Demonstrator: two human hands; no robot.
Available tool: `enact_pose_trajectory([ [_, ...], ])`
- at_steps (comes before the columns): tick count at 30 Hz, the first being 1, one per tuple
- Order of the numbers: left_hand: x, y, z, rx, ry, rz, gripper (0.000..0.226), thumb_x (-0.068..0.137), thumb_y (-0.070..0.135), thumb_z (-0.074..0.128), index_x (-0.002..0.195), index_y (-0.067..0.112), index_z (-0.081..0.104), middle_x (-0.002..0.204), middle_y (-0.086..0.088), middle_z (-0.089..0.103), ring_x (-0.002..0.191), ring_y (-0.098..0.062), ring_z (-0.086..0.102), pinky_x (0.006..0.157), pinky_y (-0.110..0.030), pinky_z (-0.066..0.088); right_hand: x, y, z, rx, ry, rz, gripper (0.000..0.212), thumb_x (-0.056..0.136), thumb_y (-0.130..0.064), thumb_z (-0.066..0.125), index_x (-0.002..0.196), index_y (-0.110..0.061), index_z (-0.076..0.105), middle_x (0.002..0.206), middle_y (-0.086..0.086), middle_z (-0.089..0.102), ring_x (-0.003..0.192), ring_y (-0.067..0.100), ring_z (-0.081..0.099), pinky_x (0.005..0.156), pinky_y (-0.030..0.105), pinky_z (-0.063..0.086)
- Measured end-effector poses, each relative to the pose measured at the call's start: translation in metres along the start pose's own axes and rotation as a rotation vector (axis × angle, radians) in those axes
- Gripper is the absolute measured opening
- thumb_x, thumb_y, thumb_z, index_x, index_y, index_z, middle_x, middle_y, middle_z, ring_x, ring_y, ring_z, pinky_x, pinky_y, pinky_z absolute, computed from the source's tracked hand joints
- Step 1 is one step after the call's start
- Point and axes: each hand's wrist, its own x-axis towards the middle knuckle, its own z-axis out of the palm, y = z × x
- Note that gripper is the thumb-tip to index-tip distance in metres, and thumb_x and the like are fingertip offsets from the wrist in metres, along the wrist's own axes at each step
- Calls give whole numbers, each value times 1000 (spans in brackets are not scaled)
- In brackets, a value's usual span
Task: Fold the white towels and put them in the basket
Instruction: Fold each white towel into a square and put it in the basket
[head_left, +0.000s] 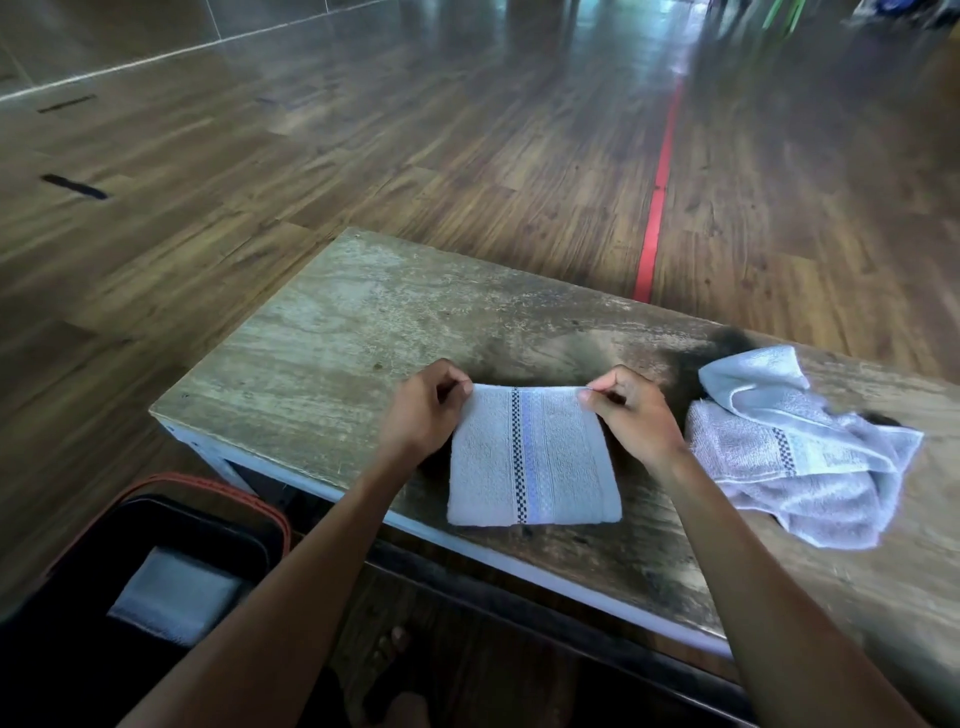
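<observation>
A wood-plank floor (363, 156) spreads beyond the counter (337, 338), a worn, stained wooden top with a pale painted edge. Below the counter's near left corner stands the basket (208, 486) (black inside, orange along the rim), with one folded white towel (176, 592) lying in it. On the counter's right part sits a crumpled towel heap (795, 452), white with a checked band, not yet folded. Near the middle of the counter's front edge lies the striped towel (535, 457), folded to a neat rectangle and flat on the counter. The left hand (421, 410) has its grip pinched on this towel's far left corner, and the right hand (634, 410) has its grip pinched on the far right corner. A thin red line (657, 208) runs along the floor, away from the counter's far edge.
</observation>
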Motion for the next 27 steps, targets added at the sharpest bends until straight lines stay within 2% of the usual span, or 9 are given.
enact_pose_trajectory([
  [4, 3, -3, 3, 24, 14, -38, 6, 86, 26, 63, 81, 27, 62, 83, 13, 67, 80, -8, 62, 68, -29, 52, -1, -10, 4, -216, 25, -9, 14, 84, -28, 69, 84, -23, 56, 97, -5, 64, 101, 15, 59, 94, 38, 45],
  [8, 7, -2, 1, 43, -34, -80, 4, 83, 25, 66, 80, 23, 67, 80, 11, 68, 79, -8, 63, 72, -32, 55, -5, -41, 8, -799, 22, -130, 7, 91, -21, 59, 95, -25, 57, 114, -1, 55, 110, 21, 48, 99, 35, 36],
  [10, 8, -1, -1, 43, -52, -100, 6, 84, 25, 67, 79, 21, 68, 82, 8, 69, 80, -9, 64, 71, -31, 54, -12, -53, 20, -999, -60, -119, 18, 95, -17, 51, 109, -20, 62, 117, 0, 57, 106, 19, 47, 98, 33, 36],
  [12, 7, 0, -3, 39, -52, -107, 8, 84, 26, 66, 79, 20, 68, 83, 8, 69, 81, -10, 64, 68, -27, 51, -21, -55, 34, -1024, -144, -143, 38, 98, -35, 43, 130, -17, 52, 133, 6, 51, 121, 24, 43, 105, 37, 31],
  [14, 4, 2, -3, 34, -42, -108, 8, 85, 27, 66, 80, 21, 68, 83, 8, 67, 81, -8, 62, 66, -24, 47, -30, -51, 44, -975, -281, -82, 65, 97, -56, 29, 150, -20, 23, 154, 14, 26, 142, 29, 20, 115, 42, 18],
  [17, -2, 6, -6, 32, -20, -119, 12, 86, 31, 65, 84, 19, 67, 82, 7, 66, 79, -9, 61, 64, -23, 45, -37, -43, 50, -992, -373, -12, 71, 90, -70, 11, 150, -37, -9, 158, 18, -9, 147, 29, -11, 119, 43, 0],
  [20, -18, 9, -16, 46, 25, -205, 18, 89, 31, 61, 98, 16, 67, 90, 1, 67, 83, -14, 62, 68, -26, 47, -38, -40, 51, -998, -371, -17, 70, 87, -74, 6, 146, -44, -14, 158, 17, -15, 146, 29, -16, 119, 44, -2],
  [24, -73, 21, -39, -138, -87, -319, 22, 98, 23, 48, 108, 8, 60, 74, -8, 66, 47, -13, 58, 43, -20, 43, -36, -48, 56, -992, -411, 19, 76, 79, -83, 7, 144, -49, -15, 156, 22, -17, 144, 34, -19, 118, 45, -2],
  [27, -120, 29, -39, -442, -257, -436, 20, 99, 23, 47, 106, 8, 58, 62, -6, 58, 39, -13, 50, 36, -20, 33, -34, -54, 62, -1004, -424, 48, 81, 76, -86, 8, 144, -49, -17, 154, 26, -18, 143, 39, -20, 116, 47, -5],
])
